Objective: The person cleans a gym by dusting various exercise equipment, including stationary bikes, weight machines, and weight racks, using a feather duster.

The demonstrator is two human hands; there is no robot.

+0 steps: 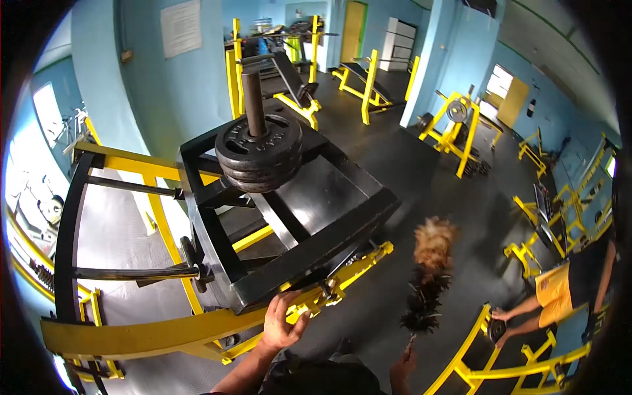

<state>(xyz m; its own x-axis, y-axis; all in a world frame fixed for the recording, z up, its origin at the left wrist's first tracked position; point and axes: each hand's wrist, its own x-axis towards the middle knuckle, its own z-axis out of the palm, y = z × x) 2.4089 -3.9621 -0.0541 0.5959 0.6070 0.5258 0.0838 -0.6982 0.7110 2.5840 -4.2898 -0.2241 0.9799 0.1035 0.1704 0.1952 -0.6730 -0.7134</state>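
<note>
My left hand (282,324) rests with its fingers bent on the yellow frame of a machine (158,332), beside the lower corner of its black sled (303,263). Weight plates (259,151) are stacked on the sled's upright post. Low at the centre right, my right hand (403,366) is closed round the handle of a feather duster (426,299). Dark feathers sit near the handle and brown ones at the far end, held over the black floor. The brown end looks blurred.
Another person (559,296) in yellow shorts is at the lower right, hands by a plate on a yellow machine (474,349). Benches and racks (370,89) stand behind, a plate rack (457,122) at the back right. A blue pillar (431,72) rises between them.
</note>
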